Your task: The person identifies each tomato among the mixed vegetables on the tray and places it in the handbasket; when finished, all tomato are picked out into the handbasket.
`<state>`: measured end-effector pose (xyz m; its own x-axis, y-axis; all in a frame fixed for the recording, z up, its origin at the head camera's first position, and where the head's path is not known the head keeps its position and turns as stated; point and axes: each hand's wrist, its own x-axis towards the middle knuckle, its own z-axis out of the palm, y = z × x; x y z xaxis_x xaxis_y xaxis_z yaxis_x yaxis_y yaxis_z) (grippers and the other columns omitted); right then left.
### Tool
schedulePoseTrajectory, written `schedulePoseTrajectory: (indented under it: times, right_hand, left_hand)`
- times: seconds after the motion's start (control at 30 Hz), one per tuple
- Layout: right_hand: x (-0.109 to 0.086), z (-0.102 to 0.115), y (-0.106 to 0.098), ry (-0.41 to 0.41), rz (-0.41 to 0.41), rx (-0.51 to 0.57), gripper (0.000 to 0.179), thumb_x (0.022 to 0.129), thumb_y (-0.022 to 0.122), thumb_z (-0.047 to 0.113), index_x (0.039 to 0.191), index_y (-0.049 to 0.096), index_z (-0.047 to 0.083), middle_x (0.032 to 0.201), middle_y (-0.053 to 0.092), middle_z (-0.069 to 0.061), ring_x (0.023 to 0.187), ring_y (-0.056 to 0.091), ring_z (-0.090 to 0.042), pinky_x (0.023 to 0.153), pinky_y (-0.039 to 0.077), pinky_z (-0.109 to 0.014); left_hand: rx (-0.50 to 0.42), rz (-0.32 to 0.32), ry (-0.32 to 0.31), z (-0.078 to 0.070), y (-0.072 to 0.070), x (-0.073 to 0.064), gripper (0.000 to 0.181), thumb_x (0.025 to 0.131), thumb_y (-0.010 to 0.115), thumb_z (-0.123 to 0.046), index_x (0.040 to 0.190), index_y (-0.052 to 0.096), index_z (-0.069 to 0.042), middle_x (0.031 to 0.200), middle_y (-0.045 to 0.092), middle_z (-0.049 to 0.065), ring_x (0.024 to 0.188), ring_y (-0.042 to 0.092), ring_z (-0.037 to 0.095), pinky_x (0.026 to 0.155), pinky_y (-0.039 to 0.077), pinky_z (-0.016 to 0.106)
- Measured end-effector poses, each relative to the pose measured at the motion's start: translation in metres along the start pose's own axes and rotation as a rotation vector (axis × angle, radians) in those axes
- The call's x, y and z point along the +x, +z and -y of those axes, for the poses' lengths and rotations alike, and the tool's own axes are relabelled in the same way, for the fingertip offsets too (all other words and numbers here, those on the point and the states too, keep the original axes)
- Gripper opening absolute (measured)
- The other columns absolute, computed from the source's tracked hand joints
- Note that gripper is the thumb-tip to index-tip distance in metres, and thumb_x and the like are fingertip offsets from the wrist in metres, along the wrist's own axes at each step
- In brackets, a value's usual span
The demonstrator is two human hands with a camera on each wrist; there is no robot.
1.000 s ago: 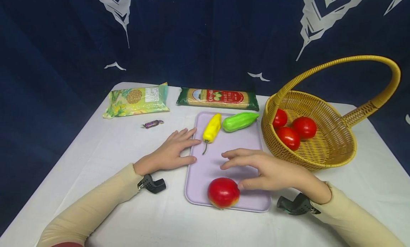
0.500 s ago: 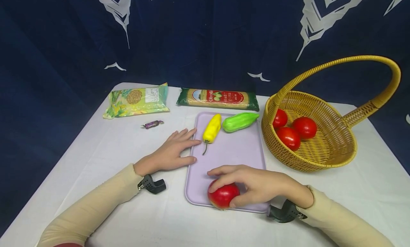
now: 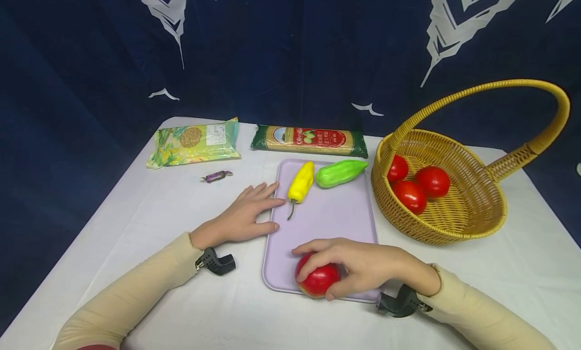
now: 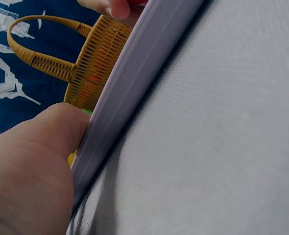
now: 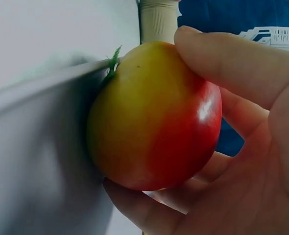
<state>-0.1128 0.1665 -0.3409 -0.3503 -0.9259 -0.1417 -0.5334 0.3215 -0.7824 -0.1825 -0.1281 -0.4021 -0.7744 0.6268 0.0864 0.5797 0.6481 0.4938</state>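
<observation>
My right hand (image 3: 363, 264) curls round a red-and-yellow mango (image 3: 324, 278) at the front of the lilac tray (image 3: 331, 219). In the right wrist view, thumb and fingers sit on opposite sides of the mango (image 5: 154, 117), which shows a short green stem and lies against the tray. The left hand (image 3: 247, 211) lies spread, fingertips on the tray's left rim; in the left wrist view its thumb side is beside the tray wall (image 4: 130, 88). Just past those fingertips lies a yellow pepper (image 3: 301, 183) with a curved stem. A light green pepper (image 3: 340, 173) rests at the tray's back right.
A wicker basket (image 3: 490, 214) with a tall handle stands right of the tray, holding red tomatoes (image 3: 432, 181). Behind the tray lies a long pasta packet (image 3: 308, 140). To the left are a green-yellow bag (image 3: 195, 143) and a purple wrapped candy (image 3: 216, 176). A dark curtain hangs behind.
My right hand has come down toward the front of the tray and left, and its fingers have closed round the mango. The left hand has stayed in place.
</observation>
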Motion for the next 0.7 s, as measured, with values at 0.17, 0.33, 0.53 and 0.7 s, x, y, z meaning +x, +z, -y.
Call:
schedulePoseTrajectory:
  times: [0.17, 0.33, 0.53, 0.7]
  right_hand:
    - [-0.0005, -0.0012, -0.0004, 0.009, -0.012, -0.021, 0.048, 0.085, 0.079, 0.015, 0.129, 0.066, 0.032, 0.155, 0.05, -0.005, 0.14, 0.048, -0.023, 0.106, 0.052, -0.035]
    - [-0.0009, -0.001, -0.0015, 0.014, -0.01, -0.027, 0.049, 0.084, 0.079, 0.015, 0.129, 0.065, 0.031, 0.154, 0.05, -0.005, 0.139, 0.048, -0.024, 0.105, 0.053, -0.035]
    - [-0.0017, -0.0003, -0.0037, 0.009, -0.001, -0.041, 0.047, 0.086, 0.077, 0.019, 0.131, 0.065, 0.03, 0.152, 0.052, -0.006, 0.137, 0.05, -0.025, 0.103, 0.054, -0.034]
    - [-0.0025, -0.0002, -0.0056, 0.008, 0.003, -0.044, 0.048, 0.086, 0.077, 0.019, 0.132, 0.064, 0.029, 0.151, 0.053, -0.006, 0.135, 0.051, -0.025, 0.103, 0.054, -0.034]
  left_hand:
    - [0.005, 0.0, 0.0, 0.0006, 0.0005, 0.0005, 0.059, 0.092, 0.064, -0.042, 0.146, 0.058, -0.018, 0.168, 0.03, 0.01, 0.156, 0.023, 0.043, 0.125, 0.013, 0.067]
    - [0.006, 0.002, 0.0, -0.0002, 0.0, 0.0006, 0.059, 0.092, 0.064, -0.042, 0.146, 0.058, -0.017, 0.168, 0.03, 0.01, 0.156, 0.023, 0.043, 0.125, 0.013, 0.067]
    - [0.006, 0.003, 0.001, -0.0016, -0.0006, 0.0005, 0.059, 0.092, 0.064, -0.042, 0.146, 0.058, -0.018, 0.168, 0.03, 0.011, 0.156, 0.023, 0.044, 0.125, 0.014, 0.068]
    - [0.009, 0.002, -0.001, -0.0014, -0.0006, 0.0004, 0.059, 0.092, 0.064, -0.043, 0.146, 0.058, -0.018, 0.168, 0.03, 0.01, 0.156, 0.023, 0.043, 0.125, 0.014, 0.067]
